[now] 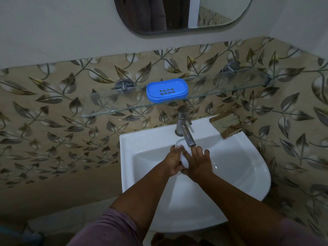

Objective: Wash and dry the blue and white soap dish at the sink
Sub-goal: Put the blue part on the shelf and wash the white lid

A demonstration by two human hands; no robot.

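The blue slotted part of the soap dish (167, 89) lies on the glass shelf (113, 110) above the sink. The white part of the dish (184, 159) is held over the white basin (248, 167), just under the steel tap spout (188, 137). My left hand (173, 161) grips its left edge, fingers curled round it. My right hand (199, 160) lies against its right side with fingers spread over it; the thumb is hidden. Whether water runs from the tap cannot be told.
A mirror (177, 13) hangs on the wall above the shelf. Leaf-patterned tiles (53, 121) cover the wall around the basin. A brownish object (230, 130) sits on the basin's back right corner.
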